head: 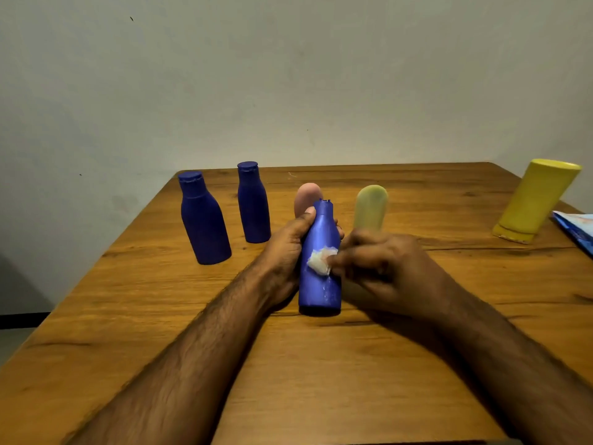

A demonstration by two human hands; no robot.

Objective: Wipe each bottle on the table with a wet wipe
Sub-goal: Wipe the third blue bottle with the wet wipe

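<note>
A blue bottle [321, 274] stands upright at the middle of the wooden table [160, 316]. My left hand [285, 255] grips it from the left, thumb up near its neck. My right hand [382, 268] pinches a small crumpled white wet wipe [321, 260] and presses it against the bottle's front. Two more dark blue bottles [203, 220] [253, 203] stand at the back left. A pink bottle [306, 197] and a pale green bottle [370, 208] stand behind my hands, partly hidden.
A large yellow bottle [536, 200] stands cap down at the far right. Beside it, at the right edge, lies a blue and white wipes packet [574, 231]. A plain wall rises behind the table.
</note>
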